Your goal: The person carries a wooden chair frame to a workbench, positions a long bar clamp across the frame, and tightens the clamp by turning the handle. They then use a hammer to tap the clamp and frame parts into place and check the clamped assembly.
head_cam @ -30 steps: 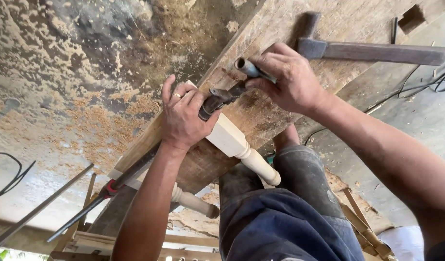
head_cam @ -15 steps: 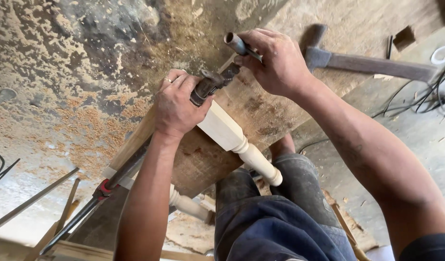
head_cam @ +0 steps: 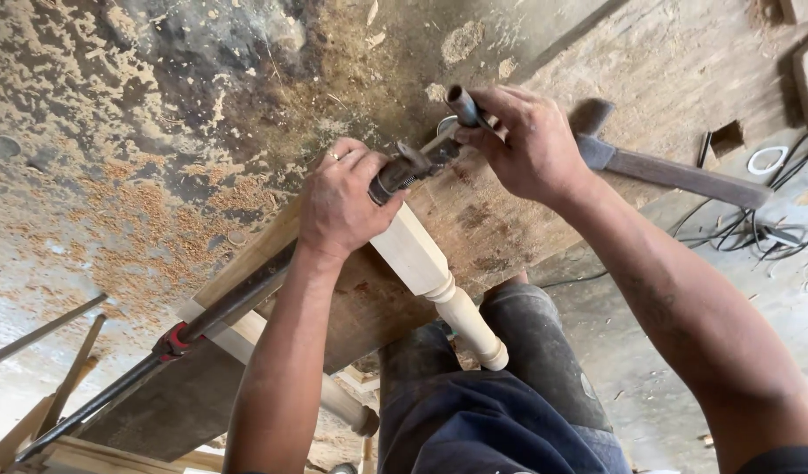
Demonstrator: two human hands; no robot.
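Note:
A pale turned wooden leg (head_cam: 430, 272) lies across a worn plank workbench (head_cam: 544, 167), its round end hanging over my knees. My left hand (head_cam: 338, 202) is clamped over the leg's square upper end and the dark metal head of a long bar clamp (head_cam: 395, 175). My right hand (head_cam: 531, 145) is closed around the clamp's screw handle (head_cam: 464, 107) just beyond the leg's end. The clamp's black bar (head_cam: 202, 320) runs down to the lower left, with a red sliding jaw (head_cam: 171, 342) on it.
A hammer (head_cam: 676, 171) lies on the bench right of my right hand. Cables (head_cam: 764, 233) trail on the floor at right. Sawdust covers the stained floor (head_cam: 114, 132) at left. Wooden slats and metal rods (head_cam: 44, 329) sit at lower left. A second turned leg (head_cam: 347, 408) lies lower.
Both hands, the leg and the clamp have slid right and down in the picture as my view shifted. My right hand has turned on the screw handle, whose end now points up.

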